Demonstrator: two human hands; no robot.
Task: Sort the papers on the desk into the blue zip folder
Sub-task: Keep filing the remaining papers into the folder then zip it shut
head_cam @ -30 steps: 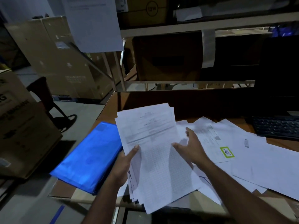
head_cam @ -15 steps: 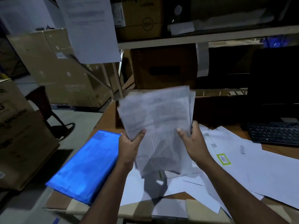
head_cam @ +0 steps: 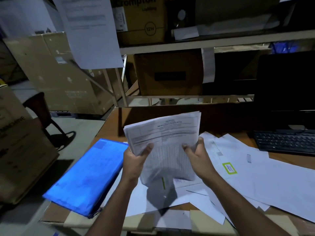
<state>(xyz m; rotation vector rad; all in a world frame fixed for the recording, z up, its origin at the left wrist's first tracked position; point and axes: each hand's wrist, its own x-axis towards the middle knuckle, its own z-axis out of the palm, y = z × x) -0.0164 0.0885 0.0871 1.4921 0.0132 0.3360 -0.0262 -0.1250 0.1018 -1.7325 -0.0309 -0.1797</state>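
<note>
Now, the stack: we hold a sheaf of papers point(head_cam: 163, 142) upright above the counter point(head_cam: 109, 126), its lower edge hanging clear of the loose sheets point(head_cam: 264, 181) below.
Left hand: our left hand point(head_cam: 134, 166) grips the sheaf's left edge, thumb on the front, fingers curled behind.
Right hand: our right hand point(head_cam: 197, 160) clamps the right edge the same way, thumb across the printed face.
Handling: light and floppy, we judge — the sheets sag between our hands and their edges are not flush, so they could fan or slip; holding both long edges near the middle looks the safest grip.
Folder: the blue zip folder point(head_cam: 85, 178) lies flat on the counter just left of our left hand, one corner over the front edge; it looks closed, and we cannot tell what, if anything, is inside.
Remaining: more loose sheets spread to the right, one bearing a green-bordered label point(head_cam: 229, 168), reaching toward the keyboard point(head_cam: 286, 141) — not yet gathered.
</note>
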